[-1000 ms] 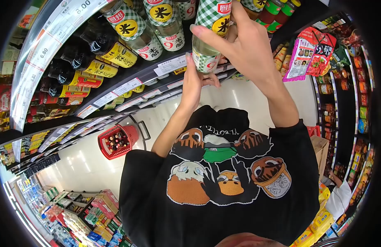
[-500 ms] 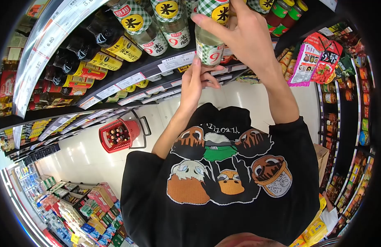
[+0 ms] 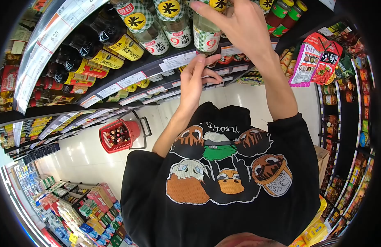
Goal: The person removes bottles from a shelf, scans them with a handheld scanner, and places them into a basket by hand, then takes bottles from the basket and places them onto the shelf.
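Observation:
My right hand [image 3: 242, 31] is wrapped round the upper part of a clear bottle [image 3: 206, 40] with a green-checked label and a red 9. The bottle is upright at the shelf's front edge, beside similar bottles [image 3: 176, 35] on its left. Just under its base is my left hand [image 3: 195, 76], with thumb raised and fingers apart and curved; the thumb tip is close to the bottle's bottom, and whether it touches cannot be made out. A price tag strip [image 3: 179, 61] runs along the shelf edge to the left of the bottle.
Dark bottles with yellow labels [image 3: 126, 47] line the shelf on the left. A red basket [image 3: 116, 136] with several bottles stands on the floor at left. Pink and red food packets [image 3: 307, 59] hang at right. Stacked goods [image 3: 89, 214] are at lower left, shelves of jars [image 3: 331, 123] at far right.
The bottle and my right hand have moved up and back to the shelf's edge. My left hand has come away from supporting the bottle's lower part and is now lower.

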Motion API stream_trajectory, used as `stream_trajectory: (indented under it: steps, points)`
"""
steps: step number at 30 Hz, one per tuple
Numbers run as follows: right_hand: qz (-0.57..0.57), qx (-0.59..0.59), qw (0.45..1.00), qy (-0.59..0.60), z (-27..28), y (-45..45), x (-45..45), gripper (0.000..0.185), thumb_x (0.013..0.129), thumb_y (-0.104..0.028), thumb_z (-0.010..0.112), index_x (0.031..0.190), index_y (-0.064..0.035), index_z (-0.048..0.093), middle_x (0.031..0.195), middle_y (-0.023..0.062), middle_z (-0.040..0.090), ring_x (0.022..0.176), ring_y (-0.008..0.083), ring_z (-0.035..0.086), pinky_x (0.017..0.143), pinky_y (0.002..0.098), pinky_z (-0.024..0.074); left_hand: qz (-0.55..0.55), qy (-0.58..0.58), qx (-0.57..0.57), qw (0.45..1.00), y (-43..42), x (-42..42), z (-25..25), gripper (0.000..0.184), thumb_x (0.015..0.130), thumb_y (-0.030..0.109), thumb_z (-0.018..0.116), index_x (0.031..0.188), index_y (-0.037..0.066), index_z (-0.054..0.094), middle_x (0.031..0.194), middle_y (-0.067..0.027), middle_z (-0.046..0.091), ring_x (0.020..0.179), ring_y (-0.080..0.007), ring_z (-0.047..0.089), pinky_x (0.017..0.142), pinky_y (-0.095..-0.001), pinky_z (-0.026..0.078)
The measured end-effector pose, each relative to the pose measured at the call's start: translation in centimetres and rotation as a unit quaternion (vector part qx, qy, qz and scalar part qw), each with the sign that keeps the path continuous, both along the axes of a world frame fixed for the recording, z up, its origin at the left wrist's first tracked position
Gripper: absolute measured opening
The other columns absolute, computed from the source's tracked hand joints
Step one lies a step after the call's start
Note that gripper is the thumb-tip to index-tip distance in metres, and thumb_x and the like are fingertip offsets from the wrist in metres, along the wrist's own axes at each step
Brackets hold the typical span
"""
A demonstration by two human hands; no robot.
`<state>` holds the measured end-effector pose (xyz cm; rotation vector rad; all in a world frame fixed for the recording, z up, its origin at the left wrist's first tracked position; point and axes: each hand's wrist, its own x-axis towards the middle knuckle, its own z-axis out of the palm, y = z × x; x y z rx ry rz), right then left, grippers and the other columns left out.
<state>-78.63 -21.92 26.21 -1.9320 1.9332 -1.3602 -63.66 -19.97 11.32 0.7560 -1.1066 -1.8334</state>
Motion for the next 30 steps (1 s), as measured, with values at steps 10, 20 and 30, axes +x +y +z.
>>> stream_trajectory:
  steps: [10,20,30]
  points:
    - [-0.008,0.020,1.000,0.001,0.0,-1.1,0.1,0.066,0.091,-0.042,0.076,0.116,0.0152,0.054,0.085,0.0306,0.069,0.075,0.0443,0.071,0.067,0.0462,0.0559,-0.020,-0.007,0.016,1.000,-0.7,0.5,-0.6,0.042,0.109,0.028,0.050,0.131,-0.008,0.054,0.118,-0.0214,0.072,0.080,-0.0215,0.073,0.071,-0.0321,0.060]
    - [-0.028,0.084,0.996,0.027,0.5,-1.8,0.7,0.065,0.093,-0.041,0.074,0.115,0.0162,0.051,0.078,0.0300,0.066,0.070,0.0444,0.071,0.060,0.0470,0.0567,-0.004,0.037,-0.005,0.999,-1.0,0.5,-0.3,0.039,0.107,0.023,0.055,0.134,-0.005,0.052,0.126,-0.0214,0.068,0.080,-0.0248,0.074,0.068,-0.0333,0.062]
    - [-0.039,0.109,0.992,0.044,-0.4,-2.6,0.5,0.067,0.094,-0.038,0.072,0.116,0.0214,0.048,0.069,0.0256,0.065,0.062,0.0414,0.070,0.053,0.0454,0.0565,-0.005,0.037,-0.015,0.999,-1.5,0.1,-0.6,0.045,0.106,0.024,0.055,0.139,-0.006,0.049,0.134,-0.0209,0.065,0.081,-0.0254,0.074,0.068,-0.0335,0.062]
